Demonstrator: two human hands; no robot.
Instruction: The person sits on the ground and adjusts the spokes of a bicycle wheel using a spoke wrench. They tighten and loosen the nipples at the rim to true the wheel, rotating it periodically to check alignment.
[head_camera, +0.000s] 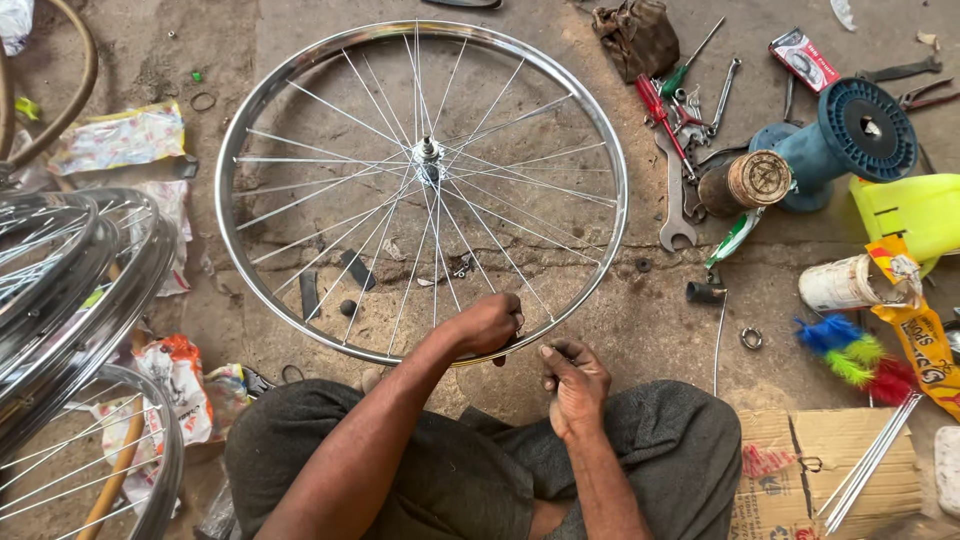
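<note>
Crossed legs in dark trousers fill the near edge, and both forearms reach out over them toward a spoked bicycle wheel lying flat on the concrete floor. Flat like this, the wheel has its near rim right at the knees, within easy reach. Left hand is closed over that near rim, fingers curled around it and apparently around a small dark tool, though what it grips exactly is hard to tell. Right hand sits just near of the rim, apart from the wheel, fingers loosely bent with thumb and fingertips pinched together, perhaps on something tiny; nothing clear shows.

More rims are stacked at the left. Far right lies a scatter of hand tools: a red-handled screwdriver, an open-ended spanner and others. Beside them a teal spool lies on its side, and a white tin lies tipped over, its contents hidden. Near right, loose spokes rest on flattened cardboard, handy to the right hand.
</note>
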